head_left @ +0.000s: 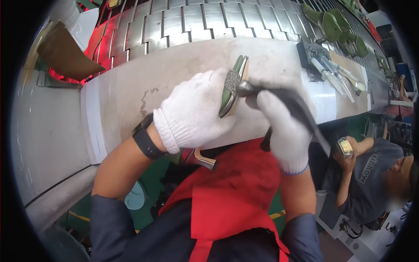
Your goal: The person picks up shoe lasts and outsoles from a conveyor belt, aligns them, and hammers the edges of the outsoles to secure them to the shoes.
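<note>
My left hand, in a white knitted glove, grips a green shoe with a glittering silver band over the near edge of the work table. Below that hand a slim high heel juts out; whether it belongs to the same shoe I cannot tell. My right hand, gloved too, is closed around a dark-handled hammer. Its rounded metal head is right beside the glittering band; contact is unclear. Motion smears the handle and the right glove.
Beyond the pale table runs a metal slat conveyor, with green shoes at right. A dark tray of small bits and several syringe-like tubes lie on the table's right. Brown board stands left. Another person sits right.
</note>
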Demonstrator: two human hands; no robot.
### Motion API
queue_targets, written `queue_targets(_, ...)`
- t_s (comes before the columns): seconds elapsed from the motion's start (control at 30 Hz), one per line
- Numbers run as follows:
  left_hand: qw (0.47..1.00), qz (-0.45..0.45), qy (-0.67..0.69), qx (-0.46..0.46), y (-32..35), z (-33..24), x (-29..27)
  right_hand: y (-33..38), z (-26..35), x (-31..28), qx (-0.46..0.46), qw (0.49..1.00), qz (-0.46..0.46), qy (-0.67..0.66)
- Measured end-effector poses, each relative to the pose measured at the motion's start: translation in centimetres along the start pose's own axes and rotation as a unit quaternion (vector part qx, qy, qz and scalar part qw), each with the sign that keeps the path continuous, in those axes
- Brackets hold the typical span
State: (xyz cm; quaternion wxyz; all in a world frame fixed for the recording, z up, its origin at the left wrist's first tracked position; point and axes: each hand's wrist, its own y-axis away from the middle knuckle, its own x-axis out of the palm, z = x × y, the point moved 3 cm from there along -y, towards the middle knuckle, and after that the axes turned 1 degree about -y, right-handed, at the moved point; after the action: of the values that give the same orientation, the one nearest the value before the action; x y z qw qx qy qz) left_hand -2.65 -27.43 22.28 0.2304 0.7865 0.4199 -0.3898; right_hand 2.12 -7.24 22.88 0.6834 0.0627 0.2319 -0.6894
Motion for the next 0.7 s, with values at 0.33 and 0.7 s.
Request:
queue_targets(0.33, 0.991, 0.053, 0.091, -0.082, -1.0, -0.2, -1.2, -6.6, -7.7, -0.3, 0.209, 0.941, -0.049, -0.261)
queue_targets(0.7, 0.942, -0.218, 0.195, 0.162, 3.6, -5.1, -9.0, -0.9, -4.1, 0.0, 0.182, 0.930, -0.056, -0.315)
